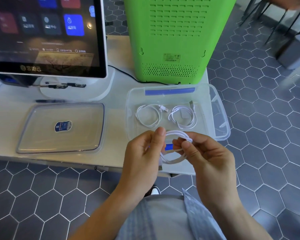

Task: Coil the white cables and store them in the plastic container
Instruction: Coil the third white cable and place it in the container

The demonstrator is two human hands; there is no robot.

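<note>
Head view: left hand (142, 151) and right hand (204, 153) are raised together in front of the near edge of the bench (111, 158), both curled round a coiled white cable (176, 148). Left thumb and fingers pinch the loop's left side; right fingertips pinch its upper right. One plug end hangs below the left hand; connector type unclear, probably USB. Clear plastic container (220, 118) sits on the bench just beyond the hands, holding two coiled cables lying flat side by side: left coil (148, 116), right coil (183, 118), apart from each other. Container lid (61, 128) lies flat to the left. Monitor (47, 33) and green appliance (177, 38) stand at the back.
</note>
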